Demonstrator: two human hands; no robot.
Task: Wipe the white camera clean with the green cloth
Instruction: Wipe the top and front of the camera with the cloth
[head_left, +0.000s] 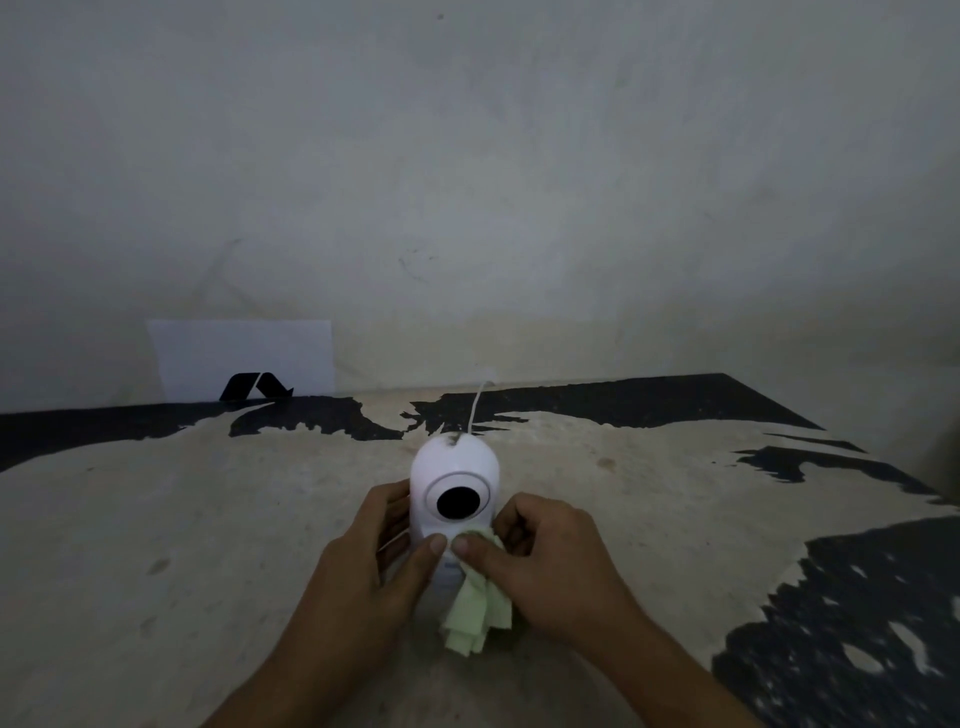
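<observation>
**One head view, looking forward and down**

A single wide-angle camera sits on the person's head, facing forward and tilted down over the tabletop (208, 519). It is close: both forearms enter from the 6 o'clock edge, and the left hand (363, 561) and right hand (550, 561) meet just below frame centre. The wall (467, 182) fills the upper half, toward 12 o'clock. The tabletop's far edge bows with the lens. No second view shares the scene.
</observation>
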